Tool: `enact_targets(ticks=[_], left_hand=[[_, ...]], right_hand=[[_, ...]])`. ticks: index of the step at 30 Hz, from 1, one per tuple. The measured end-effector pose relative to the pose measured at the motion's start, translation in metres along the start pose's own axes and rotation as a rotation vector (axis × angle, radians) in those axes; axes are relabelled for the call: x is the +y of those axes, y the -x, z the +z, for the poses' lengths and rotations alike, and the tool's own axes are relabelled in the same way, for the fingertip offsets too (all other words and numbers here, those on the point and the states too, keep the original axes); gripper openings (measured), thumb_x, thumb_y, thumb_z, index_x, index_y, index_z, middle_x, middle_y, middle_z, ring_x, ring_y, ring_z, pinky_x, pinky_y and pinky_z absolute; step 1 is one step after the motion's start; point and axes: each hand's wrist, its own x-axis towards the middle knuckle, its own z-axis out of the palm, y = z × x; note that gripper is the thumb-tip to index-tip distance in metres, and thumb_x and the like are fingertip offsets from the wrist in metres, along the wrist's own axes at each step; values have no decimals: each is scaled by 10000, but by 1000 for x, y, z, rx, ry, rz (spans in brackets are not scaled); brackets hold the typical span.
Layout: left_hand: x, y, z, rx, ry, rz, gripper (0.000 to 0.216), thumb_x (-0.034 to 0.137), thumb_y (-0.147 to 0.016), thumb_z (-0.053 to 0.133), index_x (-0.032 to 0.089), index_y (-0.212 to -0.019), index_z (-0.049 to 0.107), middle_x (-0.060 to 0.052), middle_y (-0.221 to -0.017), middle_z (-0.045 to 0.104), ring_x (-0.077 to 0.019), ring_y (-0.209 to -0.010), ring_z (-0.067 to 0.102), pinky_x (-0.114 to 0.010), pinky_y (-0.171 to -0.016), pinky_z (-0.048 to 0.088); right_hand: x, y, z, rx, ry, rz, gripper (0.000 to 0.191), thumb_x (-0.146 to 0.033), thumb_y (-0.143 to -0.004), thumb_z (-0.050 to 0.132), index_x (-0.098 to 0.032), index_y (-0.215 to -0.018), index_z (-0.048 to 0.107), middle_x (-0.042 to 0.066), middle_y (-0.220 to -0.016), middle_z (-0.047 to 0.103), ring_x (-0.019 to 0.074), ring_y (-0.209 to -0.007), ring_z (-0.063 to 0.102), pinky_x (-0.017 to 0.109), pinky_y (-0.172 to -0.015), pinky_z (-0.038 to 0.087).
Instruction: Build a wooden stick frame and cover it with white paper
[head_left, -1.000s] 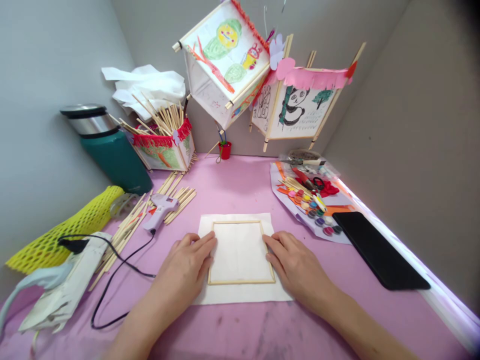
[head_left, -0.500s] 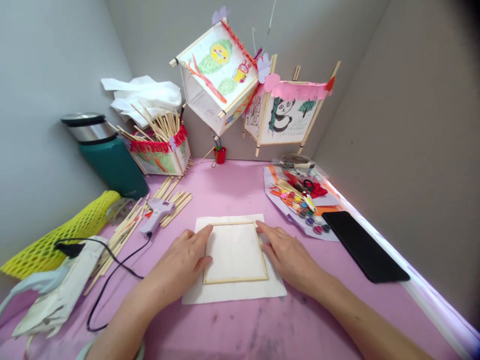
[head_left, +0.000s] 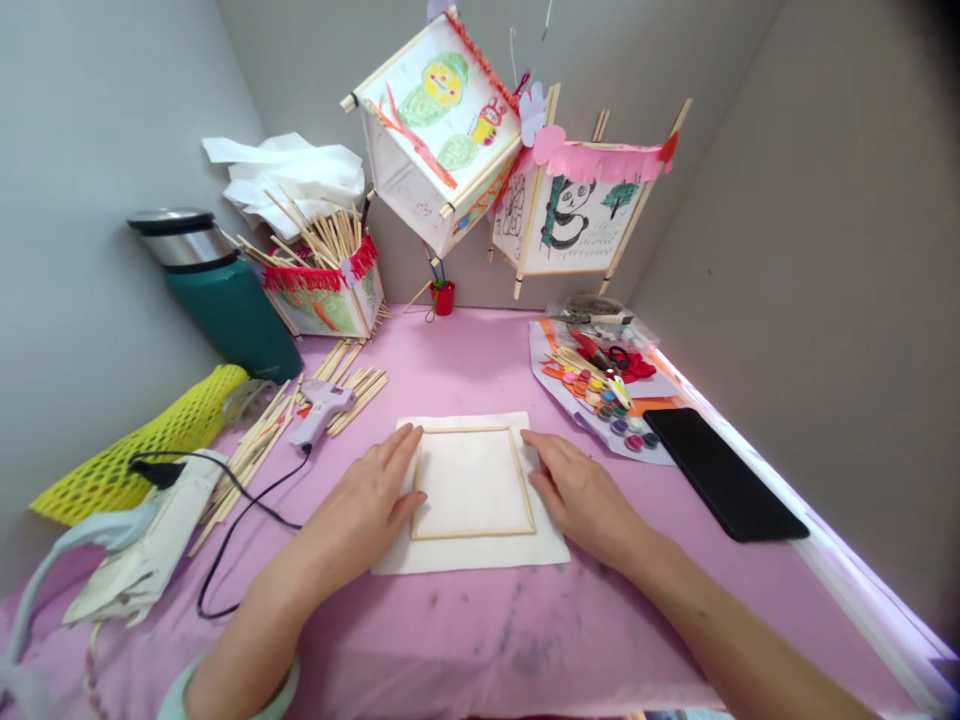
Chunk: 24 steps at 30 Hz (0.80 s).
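Pink tabletop (head_left: 465, 370), toward front edge: left hand (head_left: 367, 500) and right hand (head_left: 581, 485), fingers loosely extended, grasping nothing, should steady frame (head_left: 472, 535) evenly.

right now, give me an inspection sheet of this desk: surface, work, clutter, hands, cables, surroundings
surface: pink table covering, dark smudges near front
job's things: square stick frame lying on white sheet
clutter: lilac glue gun among loose sticks, left; paint pots, black phone-like slab, right
hands: left hand over the frame's left side; right hand beside its right side, contact unclear
cables: black cord from glue gun; black plug at white power strip
surroundings: gray walls, teal bottle, panda lantern
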Motion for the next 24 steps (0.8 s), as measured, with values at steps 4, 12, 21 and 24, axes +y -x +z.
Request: enact_targets(ticks=[4, 12, 21, 24], left_hand=[[9, 23, -5, 181, 68, 41, 293, 217, -903, 471, 199, -1193, 505, -77, -1171, 557, -212, -1067, 520, -378, -912, 437], [54, 62, 27, 184, -32, 80, 173, 107, -895, 472, 195, -930, 616, -36, -884, 601, -211, -820, 522, -392, -737, 423], [58, 58, 38, 309, -94, 56, 164, 50, -877, 444, 168, -841, 553, -49, -827, 570, -208, -780, 504, -378, -718, 415], [60, 57, 33, 326, -34, 57, 42, 131, -876, 512, 161, -901, 527, -62, -896, 568, -214, -822, 500, -375, -729, 420]], right_hand=[[-13, 22, -15, 52, -63, -144, 209, -175, -918, 452, -191, -1084, 577, 102, -1118, 576, 210, -998, 555, 364, -841, 467], [-38, 60, -1, 59, 41, -265, 136, -179, -932, 478, -176, -917, 612, 75, -920, 598, 199, -817, 504, 338, -709, 374], [-44, 55, 5, 143, 124, -215, 196, -108, -919, 418, -159, -833, 587, 71, -834, 590, 200, -793, 504, 331, -714, 332], [-44, 51, 3, 122, 144, -163, 194, -142, -933, 408, -165, -822, 567, 59, -807, 578, 194, -764, 501, 332, -715, 327]])
